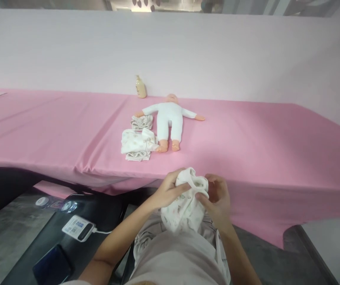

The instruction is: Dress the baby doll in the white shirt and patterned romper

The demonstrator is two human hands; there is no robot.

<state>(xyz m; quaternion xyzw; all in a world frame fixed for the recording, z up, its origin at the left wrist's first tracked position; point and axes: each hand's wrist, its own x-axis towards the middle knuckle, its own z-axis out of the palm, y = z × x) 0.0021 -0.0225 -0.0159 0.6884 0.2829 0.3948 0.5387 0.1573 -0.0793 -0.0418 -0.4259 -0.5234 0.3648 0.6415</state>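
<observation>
Above my lap, near the front edge of the pink-covered table point(241, 158), I hold a white baby garment point(184, 211) with a small print. My left hand point(171, 189) grips its upper left part, thumb lying across the cloth. On the other side my right hand point(216, 196) pinches the bunched opening between thumb and fingers; some fingers are behind the fabric. A baby doll point(170, 116) in white lies on its back beyond my hands, arms spread and feet toward me. Left of the doll lie folded printed baby clothes point(137, 141) and a rolled cloth point(142, 122).
A pump bottle point(140, 88) stands by the wall behind the table. At my lower left, a black seat point(95, 213) carries a white device point(78, 228) with a cable and a dark phone point(53, 267). Plastic bottles point(55, 204) lie beside them.
</observation>
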